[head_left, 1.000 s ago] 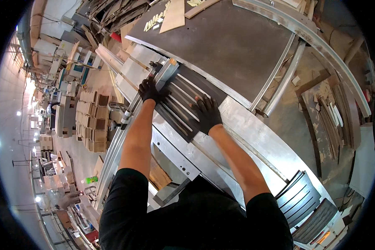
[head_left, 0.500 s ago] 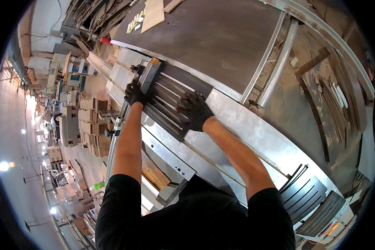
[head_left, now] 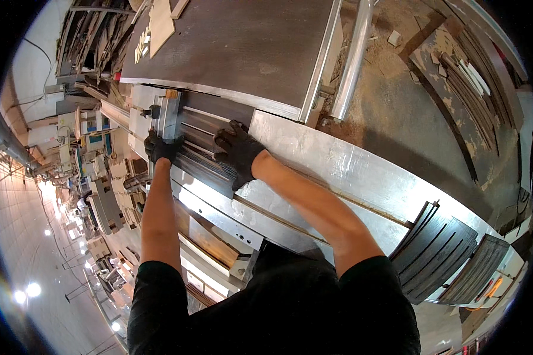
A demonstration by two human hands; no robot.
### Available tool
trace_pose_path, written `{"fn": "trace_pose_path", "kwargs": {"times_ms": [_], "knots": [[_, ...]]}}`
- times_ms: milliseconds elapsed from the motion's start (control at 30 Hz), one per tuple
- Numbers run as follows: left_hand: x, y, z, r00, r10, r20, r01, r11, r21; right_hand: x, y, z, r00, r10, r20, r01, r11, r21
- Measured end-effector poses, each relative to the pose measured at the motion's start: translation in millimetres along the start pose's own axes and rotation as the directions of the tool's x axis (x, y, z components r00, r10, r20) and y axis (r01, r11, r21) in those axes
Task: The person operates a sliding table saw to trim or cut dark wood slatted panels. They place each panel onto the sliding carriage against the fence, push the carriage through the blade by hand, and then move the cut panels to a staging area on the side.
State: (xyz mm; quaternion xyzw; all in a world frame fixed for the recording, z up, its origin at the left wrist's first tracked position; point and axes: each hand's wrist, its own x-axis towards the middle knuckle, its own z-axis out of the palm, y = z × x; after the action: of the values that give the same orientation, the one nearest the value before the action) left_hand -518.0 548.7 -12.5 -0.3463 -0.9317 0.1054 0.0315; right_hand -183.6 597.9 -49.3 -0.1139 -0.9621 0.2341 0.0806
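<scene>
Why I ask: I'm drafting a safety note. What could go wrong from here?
The gloved left hand is close to both the metal fence and the slotted dark panel, so its fingers might get pinched if the panel shifts.

The gloved right hand lies over the panel's slots; a fingertip could snag on an edge.

The stacked slotted panels appear close to the right arm, which might knock them.
</scene>
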Motion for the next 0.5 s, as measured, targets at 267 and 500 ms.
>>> {"fn": "trace_pose_path", "kwargs": {"times_ms": [267,500], "knots": [[-16.9,-2.5,-7.4,0.995,0.039,-0.093,-0.042,0.998,-0.035,5.6,-3.4,-5.8,0.998,-0.027,0.06,0.027,1.0,0.0],[-14.2,-16.0,-0.3,0.984,0.073,-0.161,-0.071,0.997,0.019,4.7,-7.6,-4.4,0.999,-0.032,0.029,0.032,0.999,-0.001]]}}
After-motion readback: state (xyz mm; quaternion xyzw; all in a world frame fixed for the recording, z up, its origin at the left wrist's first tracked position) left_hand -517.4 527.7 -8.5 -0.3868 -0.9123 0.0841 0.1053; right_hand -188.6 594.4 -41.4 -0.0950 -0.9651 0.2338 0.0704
